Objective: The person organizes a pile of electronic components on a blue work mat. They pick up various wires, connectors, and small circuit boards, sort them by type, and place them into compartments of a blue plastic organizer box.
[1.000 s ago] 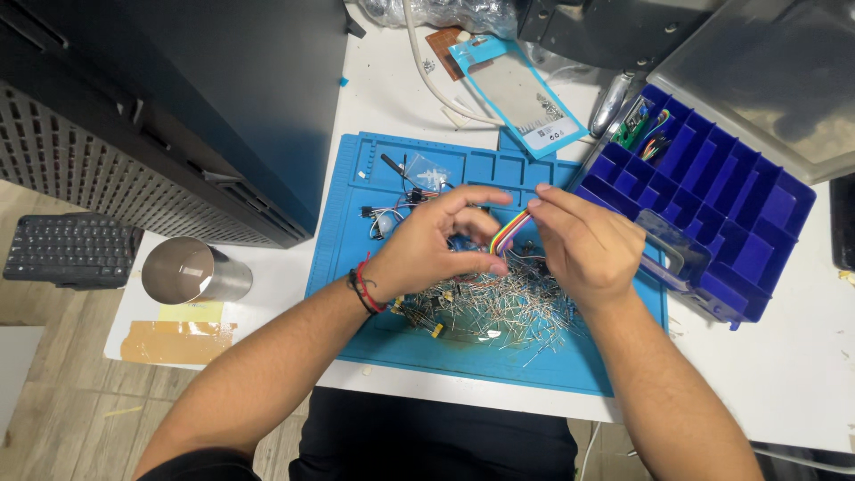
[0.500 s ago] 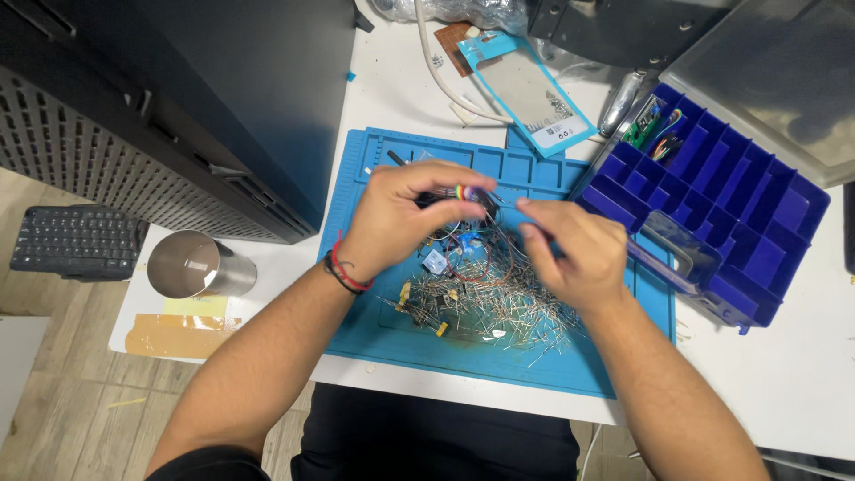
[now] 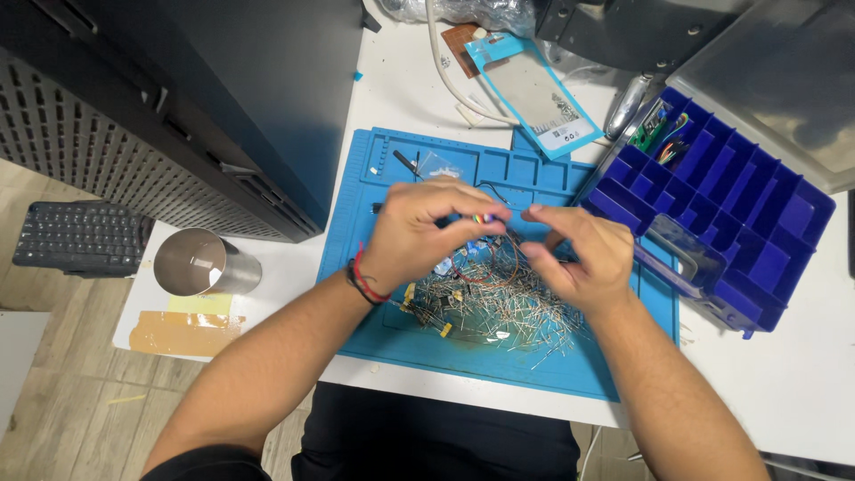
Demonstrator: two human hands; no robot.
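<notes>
Rainbow-striped ribbon wire sits pinched in the left hand fingertips over the blue silicone work mat; the right hand pinches its thin brown strands. A snag could scatter the heap of loose metal-legged components (lying just beneath).

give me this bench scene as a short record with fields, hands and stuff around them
left hand: pinches a small multicoloured ribbon wire over the mat
right hand: fingertips close beside that wire, contact unclear
under hands: heap of small wire-leaded components
surface: blue work mat on a white table
right of mat: dark blue compartment box, lid open
left of mat: metal cup, black keyboard
</notes>
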